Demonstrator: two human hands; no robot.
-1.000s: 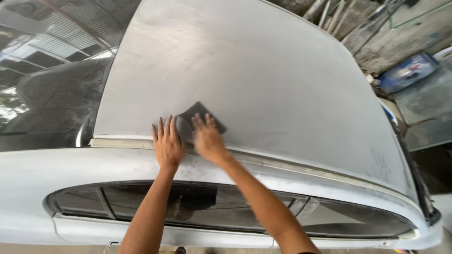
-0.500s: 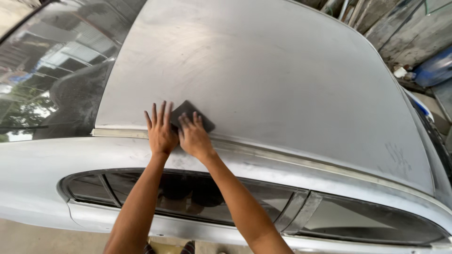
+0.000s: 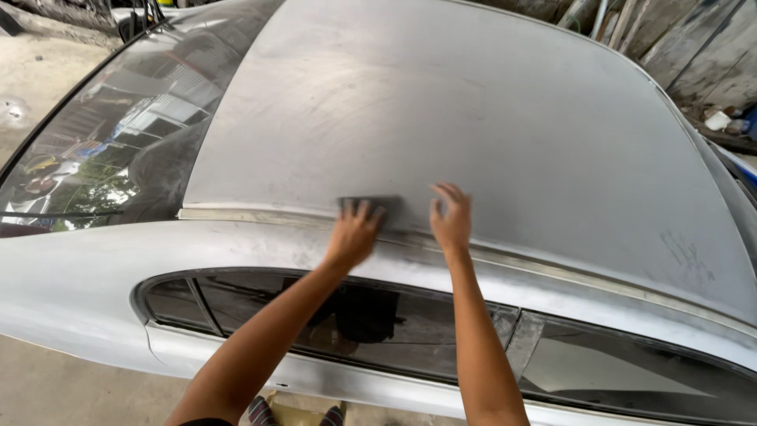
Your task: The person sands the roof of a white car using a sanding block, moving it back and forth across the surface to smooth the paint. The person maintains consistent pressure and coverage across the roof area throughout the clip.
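A grey sanded car roof (image 3: 473, 118) fills the view. A dark sanding pad (image 3: 377, 204) lies at the roof's near edge, just above the door frame. My left hand (image 3: 355, 234) rests on the pad with its fingers spread over it; motion blurs both. My right hand (image 3: 452, 218) hovers or rests lightly on the bare roof a little to the right of the pad, fingers loosely curled and holding nothing.
The windscreen (image 3: 102, 150) slopes away on the left. Dark side windows (image 3: 355, 315) sit below the dull silver door frame (image 3: 158, 252). Concrete floor shows at bottom left. A wall and clutter stand at the far right (image 3: 717, 120). My feet (image 3: 296, 414) show below.
The pad was under my right hand beside my flat left hand; now my left hand is on it and my right hand has come off to the right. The view shifted left.
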